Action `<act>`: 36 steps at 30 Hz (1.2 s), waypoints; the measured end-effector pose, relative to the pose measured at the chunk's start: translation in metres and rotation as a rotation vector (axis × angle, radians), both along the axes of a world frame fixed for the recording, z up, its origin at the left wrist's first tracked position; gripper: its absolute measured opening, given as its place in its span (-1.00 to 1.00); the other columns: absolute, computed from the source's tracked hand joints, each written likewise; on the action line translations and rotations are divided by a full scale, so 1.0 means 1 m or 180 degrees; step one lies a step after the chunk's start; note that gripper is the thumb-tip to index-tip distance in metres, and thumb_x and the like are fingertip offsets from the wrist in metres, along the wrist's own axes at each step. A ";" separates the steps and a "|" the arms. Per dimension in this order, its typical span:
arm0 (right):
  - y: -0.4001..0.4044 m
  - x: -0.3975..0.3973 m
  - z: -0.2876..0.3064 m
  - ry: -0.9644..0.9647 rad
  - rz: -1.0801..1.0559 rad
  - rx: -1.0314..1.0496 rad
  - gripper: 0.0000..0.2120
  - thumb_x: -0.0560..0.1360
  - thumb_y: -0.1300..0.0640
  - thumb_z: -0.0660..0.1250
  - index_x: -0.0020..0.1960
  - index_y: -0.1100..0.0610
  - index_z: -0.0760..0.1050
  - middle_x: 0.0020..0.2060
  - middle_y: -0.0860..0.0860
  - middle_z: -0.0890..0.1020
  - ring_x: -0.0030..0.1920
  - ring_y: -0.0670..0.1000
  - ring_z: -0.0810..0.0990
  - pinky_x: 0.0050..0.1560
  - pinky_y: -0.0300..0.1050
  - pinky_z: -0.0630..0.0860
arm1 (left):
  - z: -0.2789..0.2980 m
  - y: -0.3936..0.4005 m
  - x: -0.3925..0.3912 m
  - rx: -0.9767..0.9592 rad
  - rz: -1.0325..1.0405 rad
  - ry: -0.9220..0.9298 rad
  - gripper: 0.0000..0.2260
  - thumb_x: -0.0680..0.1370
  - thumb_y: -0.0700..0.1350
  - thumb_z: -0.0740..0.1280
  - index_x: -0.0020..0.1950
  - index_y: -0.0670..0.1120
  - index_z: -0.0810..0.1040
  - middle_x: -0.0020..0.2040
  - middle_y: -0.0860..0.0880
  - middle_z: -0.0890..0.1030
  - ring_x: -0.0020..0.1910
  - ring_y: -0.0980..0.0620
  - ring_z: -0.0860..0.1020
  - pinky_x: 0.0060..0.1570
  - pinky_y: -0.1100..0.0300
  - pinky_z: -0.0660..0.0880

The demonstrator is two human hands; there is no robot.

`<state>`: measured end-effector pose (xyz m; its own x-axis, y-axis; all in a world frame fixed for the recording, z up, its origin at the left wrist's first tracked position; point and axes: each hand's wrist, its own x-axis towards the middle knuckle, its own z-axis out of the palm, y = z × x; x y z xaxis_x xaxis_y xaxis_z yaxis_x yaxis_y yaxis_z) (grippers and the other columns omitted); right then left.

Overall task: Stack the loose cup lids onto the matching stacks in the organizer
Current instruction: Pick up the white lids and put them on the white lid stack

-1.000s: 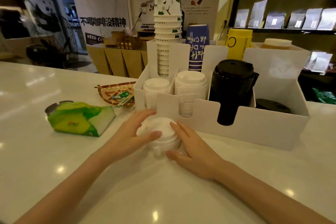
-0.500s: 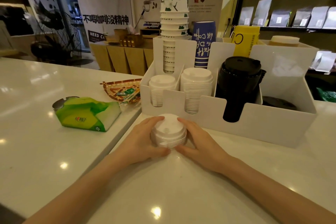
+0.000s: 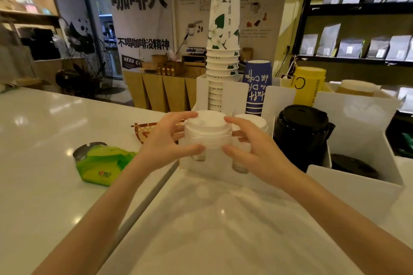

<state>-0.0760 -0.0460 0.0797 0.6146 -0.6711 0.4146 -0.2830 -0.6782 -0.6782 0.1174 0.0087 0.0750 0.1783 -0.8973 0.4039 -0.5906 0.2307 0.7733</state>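
Over the white counter (image 3: 44, 131), both hands grip stacked white lids (image 3: 206, 131)

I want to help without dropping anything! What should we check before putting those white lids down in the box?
1. Both hands hold the bundle: left hand and right hand press the white lids from either side. Ok.
2. Bundle is level: it looks upright and even. Ok.
3. Bundle is above the left front slot of the organizer: it seems so, but the slot is hidden behind the lids. Cannot tell.
4. Sizes match: the stack below is covered. Cannot tell.
5. Neighbour stack is out of the way: the right hand's fingers are very close to it. Not ok.
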 end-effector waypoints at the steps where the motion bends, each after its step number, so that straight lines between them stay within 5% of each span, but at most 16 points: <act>1: -0.007 0.004 0.006 -0.0003 -0.0021 -0.0022 -0.50 0.46 0.12 0.30 0.35 -0.03 0.23 0.34 -0.04 0.38 0.26 -0.05 0.39 0.23 -0.15 0.36 | 0.006 -0.005 0.003 -0.0061 0.0020 0.0006 -0.43 0.25 -0.10 0.51 0.21 0.10 0.41 0.28 -0.01 0.43 0.20 0.03 0.47 0.20 0.07 0.48; 9: -0.054 0.028 0.017 0.0625 -0.0346 -0.0413 -0.52 0.48 0.15 0.22 0.37 0.01 0.20 0.32 0.06 0.41 0.27 0.07 0.38 0.23 -0.05 0.33 | 0.008 -0.046 0.013 -0.0271 0.0564 -0.0511 -0.42 0.26 -0.01 0.50 0.25 0.08 0.44 0.25 0.04 0.51 0.18 0.13 0.40 0.26 0.12 0.32; 13: -0.067 0.035 0.016 0.1005 -0.0401 -0.0592 -0.57 0.50 0.15 0.16 0.36 0.04 0.23 0.36 0.05 0.37 0.35 0.05 0.28 0.39 0.05 0.20 | -0.001 -0.055 0.015 0.0004 0.0669 -0.0611 -0.41 0.25 0.04 0.49 0.26 0.08 0.43 0.39 -0.04 0.40 0.35 -0.03 0.36 0.37 -0.17 0.23; 17: -0.075 0.040 0.018 0.1297 -0.0403 -0.0805 -0.61 0.51 0.14 0.12 0.34 0.05 0.27 0.36 0.03 0.36 0.38 0.03 0.23 0.41 0.03 0.08 | -0.003 -0.060 0.021 0.0282 0.0777 -0.0760 -0.40 0.24 0.09 0.49 0.26 0.12 0.43 0.44 -0.02 0.31 0.41 -0.07 0.27 0.39 -0.23 0.15; 28: -0.072 0.040 0.014 0.1938 -0.0409 -0.1146 -0.64 0.54 0.08 0.04 0.31 0.07 0.32 0.36 0.08 0.38 0.42 0.05 0.16 0.44 0.10 -0.10 | -0.008 -0.066 0.027 0.0442 0.0494 -0.1105 -0.48 0.31 0.04 0.45 0.25 0.07 0.44 0.39 0.05 0.38 0.43 0.09 0.18 0.40 -0.06 0.09; 36: -0.073 0.045 0.004 0.2199 -0.0590 -0.1899 -0.62 0.53 0.04 0.03 0.27 0.13 0.36 0.32 0.07 0.42 0.40 0.07 0.19 0.43 0.10 0.01 | -0.003 -0.065 0.017 0.0675 0.0351 -0.1303 -0.44 0.37 0.06 0.39 0.34 0.04 0.33 0.46 0.03 0.27 0.45 0.04 0.14 0.41 -0.03 0.07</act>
